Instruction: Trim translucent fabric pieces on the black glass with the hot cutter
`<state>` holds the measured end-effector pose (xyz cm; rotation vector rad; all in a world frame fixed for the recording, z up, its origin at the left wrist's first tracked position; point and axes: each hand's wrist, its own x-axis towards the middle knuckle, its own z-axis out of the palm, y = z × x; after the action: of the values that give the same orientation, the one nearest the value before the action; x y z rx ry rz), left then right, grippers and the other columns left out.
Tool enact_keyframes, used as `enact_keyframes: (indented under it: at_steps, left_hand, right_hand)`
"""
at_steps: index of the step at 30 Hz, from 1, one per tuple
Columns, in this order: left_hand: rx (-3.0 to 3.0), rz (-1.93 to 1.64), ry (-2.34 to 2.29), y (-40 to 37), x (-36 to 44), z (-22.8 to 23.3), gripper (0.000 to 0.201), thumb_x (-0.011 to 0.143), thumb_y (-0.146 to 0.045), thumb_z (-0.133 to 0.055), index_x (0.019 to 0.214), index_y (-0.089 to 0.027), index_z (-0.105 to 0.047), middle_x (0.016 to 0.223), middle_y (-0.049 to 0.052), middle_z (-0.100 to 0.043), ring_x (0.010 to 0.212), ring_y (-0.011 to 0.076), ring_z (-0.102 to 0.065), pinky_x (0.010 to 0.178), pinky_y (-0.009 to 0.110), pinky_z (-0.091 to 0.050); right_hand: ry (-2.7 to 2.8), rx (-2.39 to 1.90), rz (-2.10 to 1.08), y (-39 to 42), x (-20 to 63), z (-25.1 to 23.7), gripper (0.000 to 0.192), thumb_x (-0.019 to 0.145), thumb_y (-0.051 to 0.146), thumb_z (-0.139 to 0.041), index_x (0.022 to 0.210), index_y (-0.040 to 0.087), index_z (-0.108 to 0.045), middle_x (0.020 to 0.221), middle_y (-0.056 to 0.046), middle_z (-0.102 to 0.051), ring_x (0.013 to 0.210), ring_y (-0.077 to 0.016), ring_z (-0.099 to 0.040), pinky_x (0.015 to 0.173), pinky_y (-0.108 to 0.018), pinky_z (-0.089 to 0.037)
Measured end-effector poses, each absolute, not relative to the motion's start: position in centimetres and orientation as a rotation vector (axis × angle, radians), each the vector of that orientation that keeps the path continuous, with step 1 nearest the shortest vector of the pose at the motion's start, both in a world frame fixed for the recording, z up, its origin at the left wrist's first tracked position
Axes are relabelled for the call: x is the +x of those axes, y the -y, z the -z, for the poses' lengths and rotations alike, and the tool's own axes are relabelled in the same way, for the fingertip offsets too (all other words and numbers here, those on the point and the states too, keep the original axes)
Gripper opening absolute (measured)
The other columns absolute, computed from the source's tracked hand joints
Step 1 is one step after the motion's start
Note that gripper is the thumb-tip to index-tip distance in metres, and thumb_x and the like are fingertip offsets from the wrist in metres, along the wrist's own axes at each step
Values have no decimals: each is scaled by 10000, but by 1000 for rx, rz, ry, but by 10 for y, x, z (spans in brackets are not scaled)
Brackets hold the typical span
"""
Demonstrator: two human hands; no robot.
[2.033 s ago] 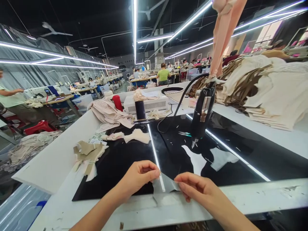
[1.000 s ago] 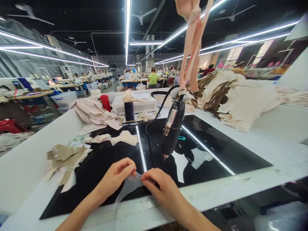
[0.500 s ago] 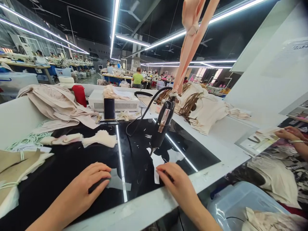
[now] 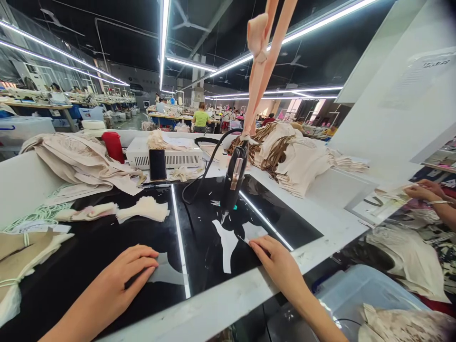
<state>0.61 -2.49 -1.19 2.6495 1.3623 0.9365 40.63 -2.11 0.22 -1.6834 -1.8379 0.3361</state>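
A worker's left hand (image 4: 133,270) lies flat, fingers spread, pinning a thin translucent film piece (image 4: 166,274) to the glossy black worktop (image 4: 107,247) near its front edge. To the right, the right hand (image 4: 276,259) rests open, fingertips touching a second pale piece (image 4: 254,232) — just below the black hanging tool (image 4: 233,183), suspended on a peach strap (image 4: 263,61).

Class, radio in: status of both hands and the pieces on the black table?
Left hand flat on grey piece. Right hand touching white piece. Hanging tool above, between them.
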Motion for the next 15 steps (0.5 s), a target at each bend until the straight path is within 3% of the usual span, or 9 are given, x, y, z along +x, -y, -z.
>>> enact_keyframes:
  at_steps: [4,11,15]
  left_hand:
    - [2689,-892,-1351,24,6,10,224,1003,-428,-543,1047,-320,-734,1203,-25,-704,1102,169,-686,1051,291,-528]
    - [2873,-812,-1145,33,38,-15,181,1009,-311,-550,1130,-291,-683,1180,-19,-705,1160,169,-654,1150,337,-447]
    - [2928,-795,-946,44,86,-31,209,1023,-171,-475,1097,-235,-658,1072,1,-703,1061,159,-659,1139,336,-444]
  right_hand:
    - [1830,-1660,-385,19,410,-3,379,1003,420,-446,773,238,-686,820,-40,-685,825,-237,-640,773,-350,-464]
    - [1806,-1636,-434,19,408,0,377,983,408,-466,721,235,-675,807,-32,-669,800,-222,-621,729,-331,-440]
    - [1776,-1626,-463,21,406,0,390,975,412,-474,685,234,-665,804,-19,-653,807,-213,-623,732,-325,-436]
